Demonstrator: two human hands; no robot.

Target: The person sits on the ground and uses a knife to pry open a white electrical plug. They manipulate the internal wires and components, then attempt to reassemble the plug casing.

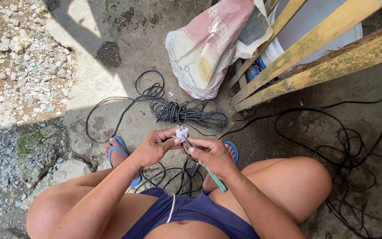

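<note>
My left hand [154,146] pinches a small white electrical plug [181,132] between thumb and fingers, its prongs pointing up. My right hand [213,155] grips a tool with a green handle [215,179], apparently a screwdriver or pliers, and its metal tip touches the base of the plug. A dark cable [186,152] runs down from the plug between my hands. Both hands are held above my knees as I sit or squat.
A coiled bundle of black cable [186,113] lies on the concrete ahead, with more loose cable [354,141] at the right. A pink and white sack [208,44] leans on a wooden frame [315,48] around a white bucket [306,17]. Gravel [18,57] at the left. Blue sandals [120,150] on my feet.
</note>
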